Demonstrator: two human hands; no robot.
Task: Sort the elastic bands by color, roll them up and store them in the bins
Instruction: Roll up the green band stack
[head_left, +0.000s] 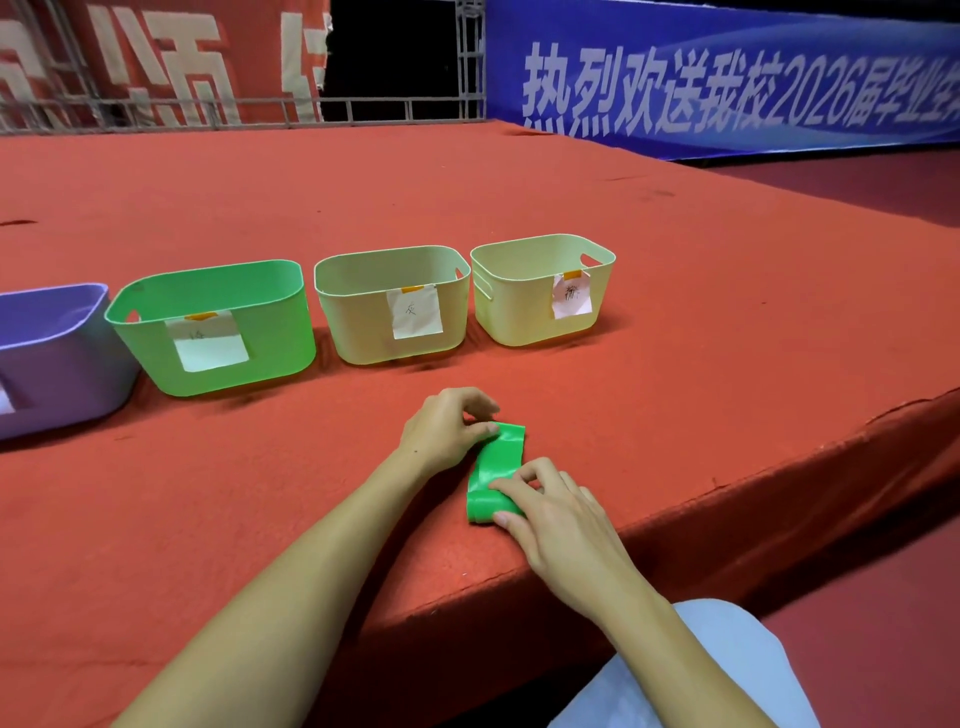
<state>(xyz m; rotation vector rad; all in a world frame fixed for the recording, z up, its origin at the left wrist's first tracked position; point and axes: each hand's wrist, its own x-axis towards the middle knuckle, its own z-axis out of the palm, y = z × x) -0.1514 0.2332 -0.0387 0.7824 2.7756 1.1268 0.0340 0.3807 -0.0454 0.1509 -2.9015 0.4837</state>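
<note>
- Bins stand in a row on the red carpeted platform: a purple bin cut off at the left edge, a green bin, a beige bin and a pale yellow bin at the right end.
- Interiors that show in the head view hold nothing visible; the near walls hide the bottoms of the green, beige and yellow bins.
- Green elastic band lies flat on the carpet in front of the beige and yellow bins, near the platform's front edge, its near end curled into a small roll.
- Left hand rests at the band's far end, thumb and fingertips pinching that end against the carpet.
- Right hand grips the rolled near end, fingers curled over the top and thumb against the roll's side.
- Paper labels hang on the near walls of the green, beige and yellow bins, fixed with orange tape; each carries a handwritten character too small to read.
- Blue banner behind the platform reads in part "热烈欢送我校2026届毕业"; a red banner at the left shows large white characters, cut off.
</note>
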